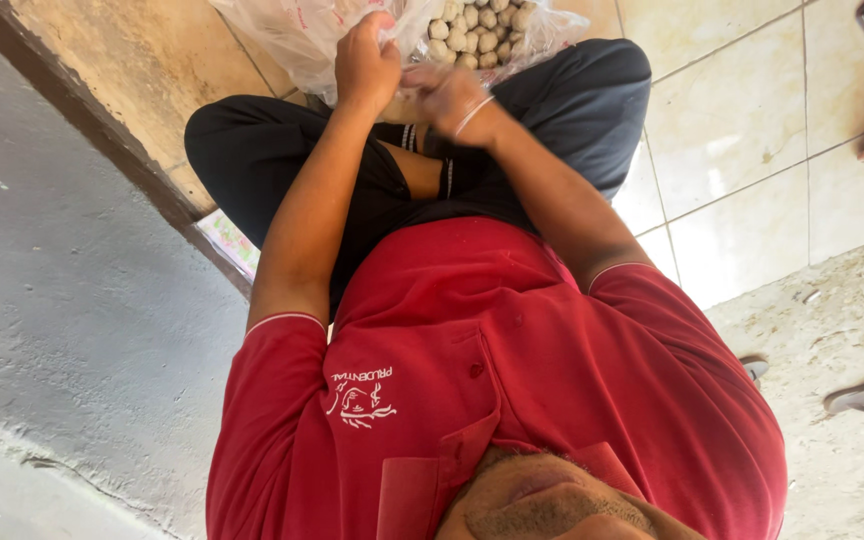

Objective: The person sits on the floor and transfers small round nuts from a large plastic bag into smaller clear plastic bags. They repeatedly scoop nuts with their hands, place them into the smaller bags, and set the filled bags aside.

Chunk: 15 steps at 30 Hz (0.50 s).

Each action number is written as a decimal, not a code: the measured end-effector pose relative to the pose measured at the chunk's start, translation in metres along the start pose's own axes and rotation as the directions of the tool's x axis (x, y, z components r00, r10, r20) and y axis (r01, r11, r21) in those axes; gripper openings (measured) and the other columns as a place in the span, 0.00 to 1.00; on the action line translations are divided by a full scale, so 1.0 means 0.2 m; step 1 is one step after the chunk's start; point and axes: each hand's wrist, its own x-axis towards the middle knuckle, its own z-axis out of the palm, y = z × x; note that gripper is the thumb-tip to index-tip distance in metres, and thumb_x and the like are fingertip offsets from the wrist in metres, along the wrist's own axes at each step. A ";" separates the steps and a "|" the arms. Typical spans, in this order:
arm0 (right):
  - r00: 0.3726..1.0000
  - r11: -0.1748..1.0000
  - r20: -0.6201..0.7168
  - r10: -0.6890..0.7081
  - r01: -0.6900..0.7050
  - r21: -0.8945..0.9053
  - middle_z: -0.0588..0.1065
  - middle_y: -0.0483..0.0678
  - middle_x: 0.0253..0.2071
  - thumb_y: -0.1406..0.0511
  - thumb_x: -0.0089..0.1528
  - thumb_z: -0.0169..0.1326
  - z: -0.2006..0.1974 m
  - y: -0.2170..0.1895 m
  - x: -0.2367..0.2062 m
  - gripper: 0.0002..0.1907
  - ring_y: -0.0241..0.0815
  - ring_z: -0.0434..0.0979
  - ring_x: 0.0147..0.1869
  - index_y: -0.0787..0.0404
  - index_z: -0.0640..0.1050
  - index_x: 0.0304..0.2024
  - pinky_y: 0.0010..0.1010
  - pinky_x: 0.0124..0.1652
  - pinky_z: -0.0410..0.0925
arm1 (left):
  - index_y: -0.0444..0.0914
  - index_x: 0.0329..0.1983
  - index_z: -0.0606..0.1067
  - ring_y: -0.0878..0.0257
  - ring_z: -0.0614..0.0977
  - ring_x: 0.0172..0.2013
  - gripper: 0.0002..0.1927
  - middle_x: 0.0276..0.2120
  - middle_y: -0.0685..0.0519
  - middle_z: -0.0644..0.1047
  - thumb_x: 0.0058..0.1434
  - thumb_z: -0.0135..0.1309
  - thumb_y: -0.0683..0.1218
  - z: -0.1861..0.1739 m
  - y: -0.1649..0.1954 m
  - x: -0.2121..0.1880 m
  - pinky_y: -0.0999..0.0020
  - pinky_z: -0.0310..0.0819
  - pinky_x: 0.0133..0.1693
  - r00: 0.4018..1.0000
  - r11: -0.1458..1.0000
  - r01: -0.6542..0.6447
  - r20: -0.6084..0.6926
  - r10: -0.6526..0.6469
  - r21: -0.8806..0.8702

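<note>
Here both hands: left hand (367, 62) fingers grip plastic bag (297, 35), right hand (452, 100) fingers curled together.

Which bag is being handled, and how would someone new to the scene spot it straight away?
Start at the tiled floor, then go to the seated person's dark trousers. At the knees, both hands meet: the left hand grips a clear plastic bag, the right hand beside it. It alone holds small pale round balls.
</note>
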 end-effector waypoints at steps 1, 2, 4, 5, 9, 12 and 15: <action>0.911 0.910 -0.048 0.409 -0.412 -0.048 0.81 0.55 0.49 0.75 0.62 0.48 -0.05 0.04 0.00 0.15 0.49 0.83 0.49 0.64 0.80 0.49 0.34 0.49 0.78 | 0.38 0.53 0.76 0.48 0.82 0.50 0.14 0.49 0.45 0.80 0.64 0.53 0.41 -0.01 0.00 0.01 0.56 0.75 0.51 0.999 1.000 -0.003 -0.035 0.003 0.009; 0.665 0.661 -0.104 0.739 -0.746 -0.075 0.80 0.50 0.46 0.71 0.64 0.49 -0.10 0.09 0.01 0.12 0.45 0.83 0.45 0.61 0.81 0.48 0.32 0.44 0.79 | 0.38 0.53 0.76 0.47 0.81 0.49 0.13 0.49 0.45 0.80 0.65 0.53 0.41 -0.02 0.00 0.03 0.55 0.74 0.50 0.997 1.000 -0.013 -0.077 0.014 0.018; 0.620 0.560 -0.047 0.783 -0.736 -0.380 0.78 0.60 0.44 0.72 0.59 0.58 -0.16 0.19 0.06 0.20 0.52 0.80 0.46 0.65 0.74 0.55 0.36 0.45 0.75 | 0.37 0.53 0.76 0.45 0.80 0.49 0.12 0.48 0.45 0.80 0.66 0.54 0.41 -0.04 -0.01 0.06 0.53 0.74 0.50 0.984 0.996 -0.049 -0.168 0.061 0.076; 0.655 0.537 -0.029 0.755 -0.643 -0.545 0.78 0.60 0.45 0.70 0.60 0.57 -0.17 0.23 0.08 0.16 0.53 0.81 0.47 0.65 0.76 0.52 0.38 0.45 0.75 | 0.38 0.53 0.76 0.44 0.80 0.49 0.12 0.47 0.45 0.81 0.67 0.56 0.41 -0.05 0.00 0.08 0.52 0.74 0.50 0.974 0.991 -0.066 -0.208 0.090 0.120; 0.770 0.488 -0.064 0.635 -0.463 -0.740 0.79 0.61 0.46 0.68 0.55 0.58 -0.19 0.29 0.14 0.16 0.60 0.80 0.50 0.63 0.80 0.46 0.48 0.44 0.73 | 0.37 0.55 0.74 0.47 0.82 0.45 0.10 0.45 0.47 0.80 0.71 0.54 0.41 -0.11 0.01 0.04 0.54 0.76 0.46 0.983 0.996 -0.027 -0.178 0.042 0.085; 0.769 0.570 -0.134 0.625 -0.568 -0.594 0.78 0.60 0.48 0.65 0.54 0.58 -0.20 0.27 0.10 0.17 0.64 0.78 0.50 0.52 0.82 0.47 0.52 0.45 0.71 | 0.37 0.58 0.73 0.47 0.82 0.44 0.16 0.43 0.47 0.80 0.66 0.55 0.39 -0.21 0.00 -0.06 0.54 0.75 0.44 0.956 0.975 -0.174 -0.215 0.201 0.140; 0.769 0.608 -0.095 0.632 -0.568 -0.554 0.79 0.61 0.46 0.61 0.64 0.57 -0.21 0.25 0.05 0.11 0.62 0.79 0.49 0.57 0.81 0.47 0.49 0.47 0.71 | 0.35 0.60 0.70 0.47 0.81 0.38 0.19 0.47 0.44 0.80 0.67 0.56 0.38 -0.33 0.00 -0.17 0.54 0.74 0.42 0.969 0.988 -0.151 -0.197 0.151 0.016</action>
